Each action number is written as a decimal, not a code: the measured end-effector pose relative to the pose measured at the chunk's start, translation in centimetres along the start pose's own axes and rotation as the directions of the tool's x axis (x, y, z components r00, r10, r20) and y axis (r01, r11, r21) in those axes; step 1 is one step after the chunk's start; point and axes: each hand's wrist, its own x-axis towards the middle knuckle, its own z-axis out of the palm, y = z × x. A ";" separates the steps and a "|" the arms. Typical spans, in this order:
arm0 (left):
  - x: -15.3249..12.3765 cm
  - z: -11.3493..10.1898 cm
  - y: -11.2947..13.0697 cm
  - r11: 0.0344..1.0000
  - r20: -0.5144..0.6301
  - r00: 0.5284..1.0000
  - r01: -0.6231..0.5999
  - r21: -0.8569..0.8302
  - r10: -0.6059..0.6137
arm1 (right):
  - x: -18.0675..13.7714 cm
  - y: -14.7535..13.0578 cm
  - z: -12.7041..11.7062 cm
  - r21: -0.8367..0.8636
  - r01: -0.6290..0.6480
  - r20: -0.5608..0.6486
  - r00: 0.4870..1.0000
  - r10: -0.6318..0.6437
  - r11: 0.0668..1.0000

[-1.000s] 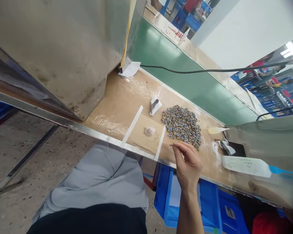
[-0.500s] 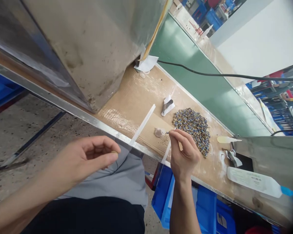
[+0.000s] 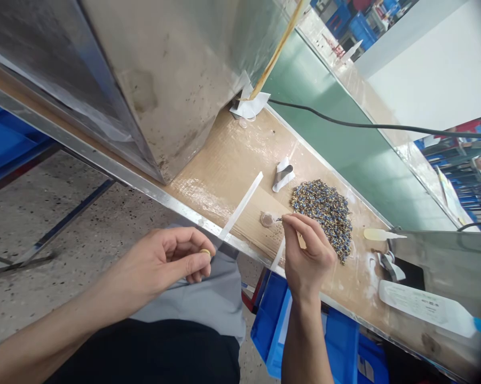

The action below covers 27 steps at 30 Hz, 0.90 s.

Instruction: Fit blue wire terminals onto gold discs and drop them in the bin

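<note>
My left hand [image 3: 180, 256] is in front of the bench edge, over my lap. Thumb and forefinger pinch a small gold-coloured piece [image 3: 205, 252], mostly covered by the fingers. Above the bench, my right hand [image 3: 310, 248] is closed in a pinch. A thin dark tip [image 3: 279, 219] pokes out from its fingertips, pointing at a small round clear dish [image 3: 267, 219]; whether they touch, I cannot tell. Tiny specks lie beside the dish. Just beyond the right hand is a heap of small blue and gold metal parts [image 3: 324, 210].
Brown covering with white tape strips [image 3: 242, 205] lies on the bench. Behind the dish is a folded white-and-grey strip [image 3: 283, 174]. To the right are a small dropper bottle [image 3: 380, 234] and a large white bottle [image 3: 426, 308]. A metal housing [image 3: 176, 80] stands left; blue bins [image 3: 272, 314] sit below.
My left hand has moved right and slightly closer to the bench, and its gold-coloured piece shows more. The right hand keeps its pinch beside the dish. The whole view has shifted slightly.
</note>
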 end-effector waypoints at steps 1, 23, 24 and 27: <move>0.0 0.0 -0.2 1.000 -0.005 1.000 0.002 -0.009 -0.002 | 0.0 0.0 0.0 -0.002 -0.003 0.001 1.000 0.003 1.000; 0.3 0.0 -2.2 0.998 -0.026 1.000 0.003 -0.062 -0.004 | 0.2 0.3 0.1 -0.058 0.015 -0.090 0.996 -0.020 0.998; 0.3 0.1 -2.1 0.998 -0.026 1.000 0.004 -0.067 -0.006 | 0.2 0.4 0.2 -0.050 0.006 -0.083 0.997 -0.010 0.999; 0.2 0.3 -1.5 0.997 -0.039 0.999 0.012 -0.071 -0.015 | 0.3 0.6 0.4 -0.041 -0.007 -0.061 0.998 0.004 0.999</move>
